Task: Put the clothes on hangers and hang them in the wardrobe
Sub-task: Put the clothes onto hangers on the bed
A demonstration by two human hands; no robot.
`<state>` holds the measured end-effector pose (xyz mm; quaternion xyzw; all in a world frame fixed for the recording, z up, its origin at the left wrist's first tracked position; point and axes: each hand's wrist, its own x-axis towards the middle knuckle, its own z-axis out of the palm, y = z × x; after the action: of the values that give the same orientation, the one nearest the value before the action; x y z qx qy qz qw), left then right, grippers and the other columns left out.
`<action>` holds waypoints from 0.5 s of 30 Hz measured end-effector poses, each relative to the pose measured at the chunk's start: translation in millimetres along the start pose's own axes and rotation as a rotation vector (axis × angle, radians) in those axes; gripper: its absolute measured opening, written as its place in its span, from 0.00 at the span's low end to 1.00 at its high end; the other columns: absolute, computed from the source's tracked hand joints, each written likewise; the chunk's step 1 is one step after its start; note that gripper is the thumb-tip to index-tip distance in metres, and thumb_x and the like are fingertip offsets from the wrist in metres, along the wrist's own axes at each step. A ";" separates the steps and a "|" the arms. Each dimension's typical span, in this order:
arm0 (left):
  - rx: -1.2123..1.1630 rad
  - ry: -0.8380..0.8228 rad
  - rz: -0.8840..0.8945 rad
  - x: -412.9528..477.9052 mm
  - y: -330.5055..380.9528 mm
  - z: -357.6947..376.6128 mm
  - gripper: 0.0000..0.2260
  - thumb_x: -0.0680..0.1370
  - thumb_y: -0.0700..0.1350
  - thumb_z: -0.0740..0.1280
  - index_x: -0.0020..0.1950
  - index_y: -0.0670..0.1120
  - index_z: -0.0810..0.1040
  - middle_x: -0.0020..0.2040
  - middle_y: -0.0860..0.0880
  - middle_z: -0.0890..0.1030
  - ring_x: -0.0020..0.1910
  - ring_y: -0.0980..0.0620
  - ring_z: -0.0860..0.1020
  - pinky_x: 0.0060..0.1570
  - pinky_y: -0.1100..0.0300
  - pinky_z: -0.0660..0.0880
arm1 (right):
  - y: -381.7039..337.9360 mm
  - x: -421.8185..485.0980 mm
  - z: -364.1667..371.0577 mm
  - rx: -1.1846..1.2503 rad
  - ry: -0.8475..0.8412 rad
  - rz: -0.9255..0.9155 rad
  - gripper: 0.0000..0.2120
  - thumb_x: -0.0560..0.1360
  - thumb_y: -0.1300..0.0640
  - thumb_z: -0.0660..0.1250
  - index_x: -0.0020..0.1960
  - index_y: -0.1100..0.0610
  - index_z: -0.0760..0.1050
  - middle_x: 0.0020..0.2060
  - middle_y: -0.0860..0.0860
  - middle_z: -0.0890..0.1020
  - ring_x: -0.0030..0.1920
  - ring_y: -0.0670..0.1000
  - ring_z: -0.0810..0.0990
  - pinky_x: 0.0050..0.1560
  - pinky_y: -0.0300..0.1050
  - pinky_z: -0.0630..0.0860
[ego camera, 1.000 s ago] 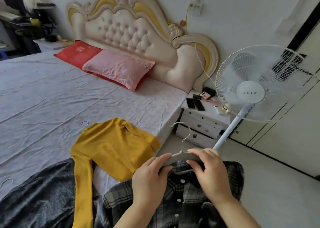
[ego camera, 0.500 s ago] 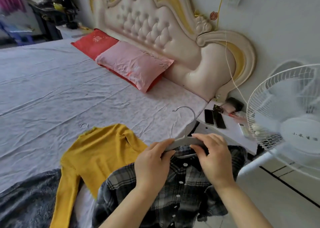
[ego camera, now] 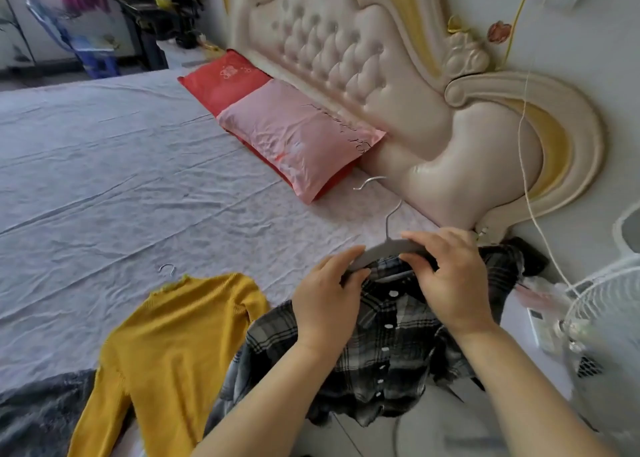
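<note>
**Hands clamped on hanger, plaid shirt off the bed corner**

Left hand (ego camera: 325, 300) pinched the left end of the grey flat hanger with a silver wire hook (ego camera: 382, 248). Right hand (ego camera: 453, 283) curled over its right shoulder at the collar. The hands were close together, not touching. The black-and-white plaid button shirt (ego camera: 391, 345) draped from the hanger past the corner of the grey-sheeted bed (ego camera: 121, 196).

Risks, as I read it:
- The right end of the hanger was hidden under the hand, so I couldn't confirm it was seated. If only one shoulder was on, the shirt would slide off when lifted.
- The collar looked open at the top. Tilting the hanger could drop the shirt.

Around:
- The mustard-yellow knit sweater (ego camera: 173, 345) lay flat on the bed just left, with a small metal hook (ego camera: 168, 268) at its neck. It was probably already on a hanger.
- The dark grey fuzzy garment (ego camera: 31, 411) lay at lower left.
- The white pedestal fan (ego camera: 606, 318) and the white hanging cable (ego camera: 526, 144) were near on the right. The hook or a sleeve could snag there on a turn.
- The wardrobe was not in view.
</note>
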<state>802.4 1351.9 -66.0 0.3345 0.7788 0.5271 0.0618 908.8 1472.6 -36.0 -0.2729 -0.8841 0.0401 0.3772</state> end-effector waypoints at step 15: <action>0.043 0.044 -0.136 158.2 -54.6 43.4 0.13 0.74 0.48 0.69 0.57 0.58 0.78 0.48 0.59 0.80 0.38 0.63 0.70 0.35 0.76 0.66 | 45.5 138.9 126.8 0.123 -0.165 -0.090 0.14 0.65 0.64 0.76 0.50 0.60 0.81 0.38 0.53 0.82 0.44 0.58 0.76 0.51 0.36 0.64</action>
<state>675.4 1466.4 -91.5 0.2704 0.8120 0.5121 0.0729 763.3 1599.6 -49.3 -0.2051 -0.9193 0.0999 0.3207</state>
